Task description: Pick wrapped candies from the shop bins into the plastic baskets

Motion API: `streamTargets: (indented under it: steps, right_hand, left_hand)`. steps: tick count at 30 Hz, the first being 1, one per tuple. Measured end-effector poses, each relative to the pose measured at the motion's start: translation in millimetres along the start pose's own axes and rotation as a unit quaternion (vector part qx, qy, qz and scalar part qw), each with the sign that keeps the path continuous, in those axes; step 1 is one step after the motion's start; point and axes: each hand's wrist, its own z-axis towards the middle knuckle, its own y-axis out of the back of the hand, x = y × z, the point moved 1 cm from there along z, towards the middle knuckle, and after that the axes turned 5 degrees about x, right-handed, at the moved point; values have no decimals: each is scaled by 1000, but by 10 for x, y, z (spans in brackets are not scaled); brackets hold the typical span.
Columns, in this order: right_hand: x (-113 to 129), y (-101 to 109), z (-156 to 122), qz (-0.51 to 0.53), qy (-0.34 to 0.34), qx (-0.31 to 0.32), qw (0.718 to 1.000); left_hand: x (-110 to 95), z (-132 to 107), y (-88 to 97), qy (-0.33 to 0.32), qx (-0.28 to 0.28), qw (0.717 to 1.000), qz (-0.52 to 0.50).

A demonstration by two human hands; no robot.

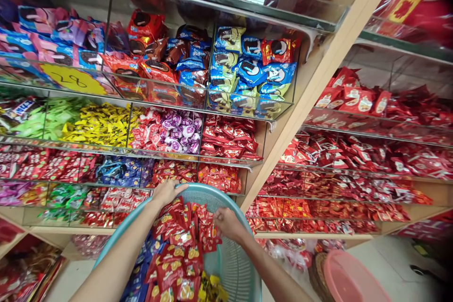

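A: Item one, basket [231,269]: how is it held?

B: At the far rim, by the left hand [168,194]. The fingers are closed over the rim, with the thumb laid along it; the fingertips are hidden. The shelf [300,112] is ranged behind; whether it is touched by the basket cannot be told.

A: Item two, red packets [171,264]: location?

B: Inside the basket, heaped through its middle. Blue packets [136,273] are lodged along the left, yellow packets [214,288] at the near right. Open lattice is shown along the right wall.

A: Item three, right hand [228,222]: condition?

B: Fingers curled inward, set against the right edge of the red packets. Whether one is pinched cannot be told.

A: Handling notes?

B: A firm hold on the rim is advised, since a light basket could be tipped by a push from one side. Red packets are best moved by gentle, flat pressure; a hard squeeze could burst a wrapper. The bare right side may be used for spreading the heap. Loose packets near the rim should be watched, as they could be flicked out.
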Motion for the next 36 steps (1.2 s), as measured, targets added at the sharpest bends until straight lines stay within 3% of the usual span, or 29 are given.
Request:
streamTargets:
  steps: [7,11,15,22,29,36]
  right_hand:
    - [-36,-92,-8,23,-11,-5,1000]
    - [14,-14,-18,4,43,-84,996]
    - [229,247,58,-20,103,-157,982]
    - [370,733,518,-131,6,-237,963]
    - [230,707,887,-162,-113,-189,962]
    - [62,711,978,-124,-103,-191,968]
  left_hand:
    - [-6,-25,1,-2,-3,1000,7]
    - [-8,-15,-3,-1,-2,1000,1]
    - [7,1,-4,1,3,1000,-25]
    - [56,38,-53,-8,-9,1000,-17]
    - [48,17,-35,-17,-15,1000,-15]
    - [62,27,-39,-8,-10,1000,-22]
